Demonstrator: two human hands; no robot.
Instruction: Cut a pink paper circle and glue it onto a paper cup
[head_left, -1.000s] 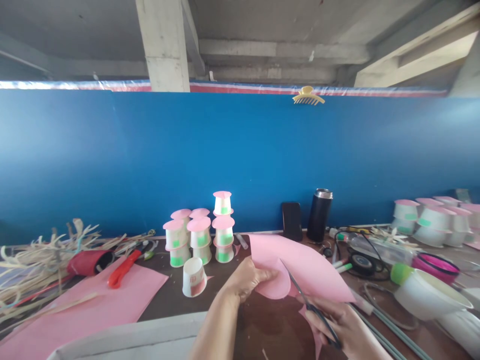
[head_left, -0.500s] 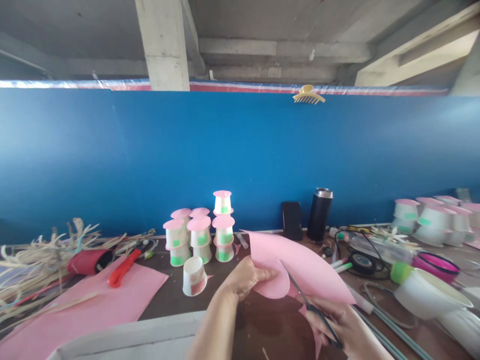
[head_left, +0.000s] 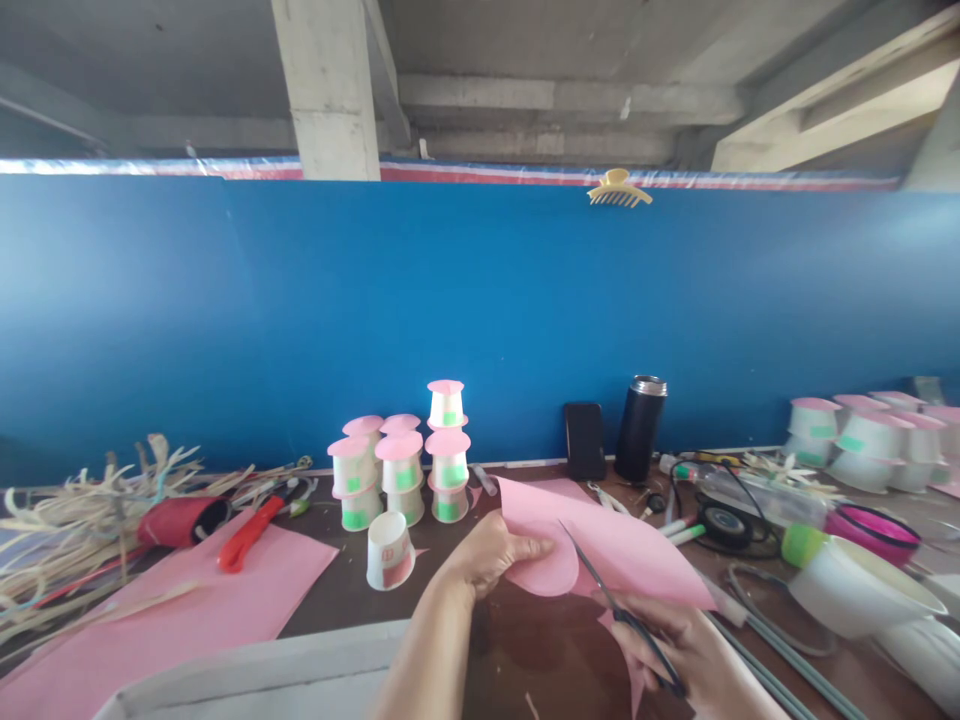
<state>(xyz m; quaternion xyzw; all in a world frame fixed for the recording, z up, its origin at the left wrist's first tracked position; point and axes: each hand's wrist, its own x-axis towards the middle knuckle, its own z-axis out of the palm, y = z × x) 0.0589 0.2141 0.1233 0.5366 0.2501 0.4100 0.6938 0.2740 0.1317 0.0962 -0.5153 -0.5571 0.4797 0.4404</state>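
Note:
My left hand [head_left: 486, 558] pinches the rounded lower left edge of a pink paper sheet [head_left: 615, 545] held above the brown table [head_left: 337, 600]. My right hand [head_left: 694, 655] grips black-handled scissors [head_left: 615, 600], whose blades point up and left into the sheet beside the rounded part. A single upside-down white paper cup [head_left: 388, 552] stands just left of my left hand.
Stacked white cups with pink tops [head_left: 405, 465] stand by the blue wall. A red cutter [head_left: 247, 535] lies on another pink sheet [head_left: 187, 610] at left, beside dried straw [head_left: 75, 520]. A black flask [head_left: 639, 428], phone [head_left: 583, 440], white bowls [head_left: 855, 590] and more cups [head_left: 862, 440] fill the right.
The far edge of the pink sheet has dropped lower and flatter, uncovering small items behind it. Both hands stay almost where they were.

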